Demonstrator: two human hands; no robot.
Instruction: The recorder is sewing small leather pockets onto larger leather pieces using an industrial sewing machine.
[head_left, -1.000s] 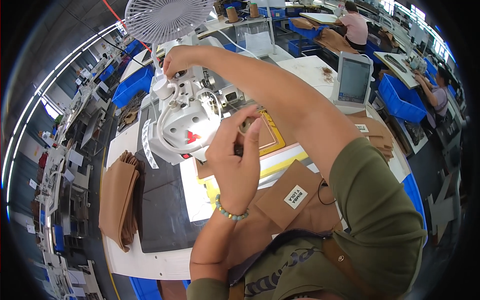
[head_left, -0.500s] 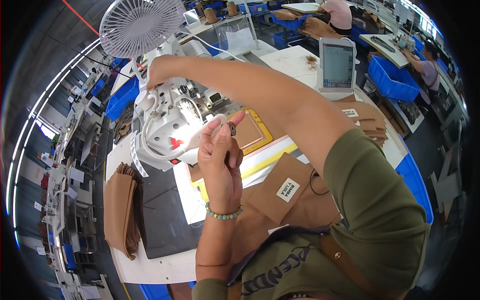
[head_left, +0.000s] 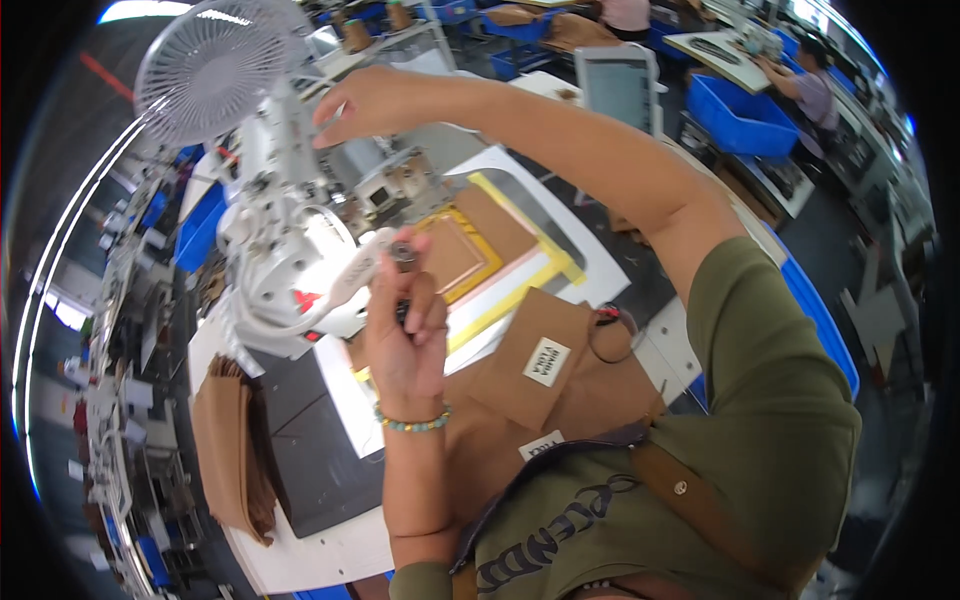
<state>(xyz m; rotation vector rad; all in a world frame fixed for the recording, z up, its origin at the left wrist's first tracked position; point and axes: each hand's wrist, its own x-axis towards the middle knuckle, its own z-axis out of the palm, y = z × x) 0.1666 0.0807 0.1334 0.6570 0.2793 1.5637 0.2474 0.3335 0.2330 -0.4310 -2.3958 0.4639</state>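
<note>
Upright in front of the white sewing machine (head_left: 270,270), my left hand (head_left: 405,330) holds a small round dark metal part (head_left: 403,256) in its fingertips, beside a white machine piece. My right hand (head_left: 365,108) is raised over the back of the machine, near the white fan (head_left: 215,70), with curled fingers; what they pinch, if anything, is too blurred to make out. Under my right arm lies a clamp template with a yellow frame (head_left: 480,262). Brown pieces with white labels (head_left: 530,335) lie before me.
A folded brown stack (head_left: 225,450) lies on the table's left. A screen on a stand (head_left: 610,90) is at the back right. Blue bins (head_left: 740,115) stand around. Two co-workers (head_left: 810,95) work at tables behind, to the right.
The view has shifted. My right hand has moved rightward from the fan's stem. My left hand has turned, showing more palm, still holding the metal part. More of the template shows.
</note>
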